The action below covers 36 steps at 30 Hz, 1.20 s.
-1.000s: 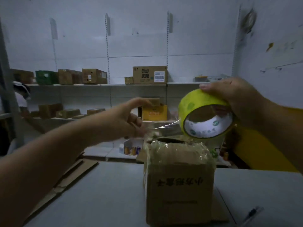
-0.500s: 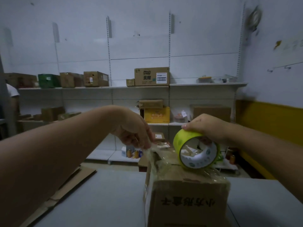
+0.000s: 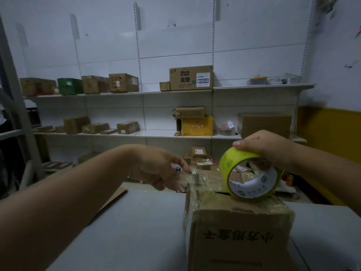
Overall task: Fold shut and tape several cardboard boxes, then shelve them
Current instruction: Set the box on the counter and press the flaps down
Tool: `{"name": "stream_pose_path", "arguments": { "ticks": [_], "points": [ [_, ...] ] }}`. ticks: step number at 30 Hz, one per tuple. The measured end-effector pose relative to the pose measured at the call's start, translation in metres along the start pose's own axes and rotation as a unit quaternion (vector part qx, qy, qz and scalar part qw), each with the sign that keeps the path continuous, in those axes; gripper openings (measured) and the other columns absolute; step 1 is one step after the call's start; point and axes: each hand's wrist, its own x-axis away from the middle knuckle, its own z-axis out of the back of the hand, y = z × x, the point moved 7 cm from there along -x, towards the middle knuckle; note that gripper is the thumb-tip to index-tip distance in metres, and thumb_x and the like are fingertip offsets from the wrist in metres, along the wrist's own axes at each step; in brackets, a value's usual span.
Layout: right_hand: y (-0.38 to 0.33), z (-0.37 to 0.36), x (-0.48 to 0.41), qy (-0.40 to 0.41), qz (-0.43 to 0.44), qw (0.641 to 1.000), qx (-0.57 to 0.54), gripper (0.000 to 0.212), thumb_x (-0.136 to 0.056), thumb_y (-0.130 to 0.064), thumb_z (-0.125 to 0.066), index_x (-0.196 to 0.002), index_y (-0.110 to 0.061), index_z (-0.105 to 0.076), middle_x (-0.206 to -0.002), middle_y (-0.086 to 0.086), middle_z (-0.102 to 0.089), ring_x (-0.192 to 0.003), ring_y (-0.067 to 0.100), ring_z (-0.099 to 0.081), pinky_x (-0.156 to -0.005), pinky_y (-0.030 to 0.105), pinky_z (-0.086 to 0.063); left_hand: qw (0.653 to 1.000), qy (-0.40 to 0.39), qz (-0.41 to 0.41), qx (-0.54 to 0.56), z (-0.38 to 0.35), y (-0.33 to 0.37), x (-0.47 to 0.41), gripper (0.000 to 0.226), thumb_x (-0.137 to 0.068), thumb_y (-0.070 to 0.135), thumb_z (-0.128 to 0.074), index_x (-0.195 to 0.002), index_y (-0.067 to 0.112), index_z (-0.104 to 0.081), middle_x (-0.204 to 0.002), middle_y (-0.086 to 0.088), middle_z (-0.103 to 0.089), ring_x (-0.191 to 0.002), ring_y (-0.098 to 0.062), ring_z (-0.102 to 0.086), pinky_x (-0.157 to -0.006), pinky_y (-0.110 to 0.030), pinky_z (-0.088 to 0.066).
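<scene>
A brown cardboard box [image 3: 238,235] with printed characters on its front stands on the grey table [image 3: 136,231], its top covered in shiny clear tape. My right hand [image 3: 267,147] grips a yellow-green tape roll [image 3: 250,175] that rests on the box's top at the far right. My left hand [image 3: 162,169] is at the box's far left corner, its fingertips pressing the loose tape end [image 3: 193,173] down over the edge.
White wall shelves [image 3: 195,90] behind the table carry several cardboard boxes, a green box [image 3: 70,86] and a yellow box [image 3: 197,126]. More small boxes lie on the floor past the table. Flat cardboard [image 3: 109,202] lies at the table's left edge. A yellow wall panel is at the right.
My right hand brought the tape roll down from above onto the box top. My left hand dropped to the box's far left corner with the tape end.
</scene>
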Motion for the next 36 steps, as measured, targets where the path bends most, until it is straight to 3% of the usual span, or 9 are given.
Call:
{"name": "stream_pose_path", "arguments": {
  "ticks": [6, 13, 18, 21, 24, 26, 29, 32, 36],
  "points": [
    [0.002, -0.003, 0.001, -0.001, 0.023, 1.000, -0.002, 0.080, -0.066, -0.058, -0.060, -0.082, 0.020, -0.055, -0.078, 0.042, -0.053, -0.063, 0.033, -0.050, -0.061, 0.035, -0.042, 0.983, -0.034, -0.098, 0.152, -0.019, -0.037, -0.018, 0.033, -0.073, -0.014, -0.058, -0.093, 0.012, -0.051, -0.091, -0.007, -0.059, -0.070, -0.013, -0.059, -0.059, -0.023, -0.049],
    [-0.005, -0.014, -0.004, -0.017, 0.013, 1.000, -0.010, 0.045, -0.089, -0.036, -0.055, -0.049, -0.018, -0.054, -0.051, 0.007, -0.042, -0.047, 0.021, -0.038, -0.053, 0.032, -0.034, 0.982, 0.013, -0.099, 0.162, -0.041, -0.074, -0.042, 0.012, -0.077, 0.011, -0.069, -0.074, 0.019, -0.061, -0.081, 0.000, -0.064, -0.077, -0.013, -0.060, -0.073, -0.029, -0.047],
    [-0.005, -0.014, -0.001, -0.027, 0.006, 0.999, -0.017, 0.058, -0.077, -0.050, -0.064, -0.070, 0.007, -0.059, -0.068, 0.023, -0.050, -0.060, 0.028, -0.044, -0.063, 0.036, -0.039, 0.962, 0.076, -0.105, 0.241, -0.032, -0.085, -0.036, 0.013, -0.075, 0.014, -0.070, -0.082, 0.014, -0.059, -0.082, -0.004, -0.061, -0.074, -0.015, -0.059, -0.068, -0.030, -0.049],
    [-0.004, -0.011, 0.001, -0.013, 0.016, 1.000, -0.018, 0.061, -0.081, -0.050, -0.059, -0.075, 0.010, -0.059, -0.066, 0.028, -0.050, -0.061, 0.028, -0.046, -0.062, 0.032, -0.042, 0.958, 0.229, -0.112, 0.128, -0.019, -0.066, -0.016, 0.019, -0.085, -0.002, -0.058, -0.090, 0.016, -0.061, -0.096, -0.003, -0.063, -0.083, -0.013, -0.060, -0.070, -0.024, -0.052],
    [-0.003, -0.007, 0.002, 0.018, 0.014, 0.999, -0.023, 0.045, -0.089, -0.043, -0.054, -0.061, -0.008, -0.059, -0.053, 0.010, -0.047, -0.051, 0.022, -0.041, -0.050, 0.019, -0.039, 0.890, 0.379, -0.244, 0.073, -0.017, -0.008, 0.012, 0.026, -0.094, 0.002, -0.044, -0.093, 0.024, -0.058, -0.092, 0.008, -0.058, -0.079, -0.002, -0.054, -0.054, -0.012, -0.046],
    [-0.001, -0.008, 0.002, 0.037, 0.012, 0.999, -0.017, 0.044, -0.089, -0.048, -0.053, -0.056, -0.021, -0.065, -0.052, -0.001, -0.054, -0.052, 0.018, -0.046, -0.062, 0.025, -0.041, 0.885, 0.383, -0.265, 0.022, -0.034, 0.023, 0.006, 0.024, -0.094, 0.011, -0.041, -0.101, 0.025, -0.059, -0.093, 0.009, -0.057, -0.086, -0.005, -0.054, -0.071, -0.025, -0.051],
    [-0.001, -0.002, 0.005, 0.104, 0.025, 0.992, -0.072, 0.028, -0.090, -0.040, -0.054, -0.078, -0.019, -0.070, -0.075, 0.002, -0.066, -0.074, 0.019, -0.060, -0.075, 0.036, -0.047, 0.908, 0.347, -0.223, -0.078, -0.052, 0.032, -0.024, 0.035, -0.089, 0.031, -0.039, -0.112, 0.020, -0.063, -0.114, -0.004, -0.062, -0.108, -0.023, -0.055, -0.095, -0.047, -0.046],
    [0.016, -0.004, 0.015, 0.065, 0.006, 0.973, -0.220, 0.027, -0.086, -0.038, -0.056, -0.081, -0.014, -0.066, -0.076, 0.005, -0.069, -0.079, 0.019, -0.064, -0.078, 0.031, -0.049, 0.927, 0.319, -0.187, -0.070, -0.048, 0.016, -0.037, 0.034, -0.094, 0.029, -0.041, -0.117, 0.021, -0.065, -0.121, -0.004, -0.064, -0.113, -0.024, -0.055, -0.100, -0.043, -0.044],
    [0.023, -0.015, 0.022, 0.009, 0.029, 0.979, -0.201, 0.046, -0.078, -0.048, -0.052, -0.098, -0.009, -0.066, -0.086, 0.008, -0.073, -0.086, 0.019, -0.068, -0.084, 0.033, -0.048, 0.932, 0.305, -0.189, -0.042, -0.044, 0.010, -0.033, 0.037, -0.077, 0.038, -0.044, -0.099, 0.027, -0.071, -0.105, -0.004, -0.071, -0.100, -0.026, -0.062, -0.092, -0.046, -0.050]
  ]
}}
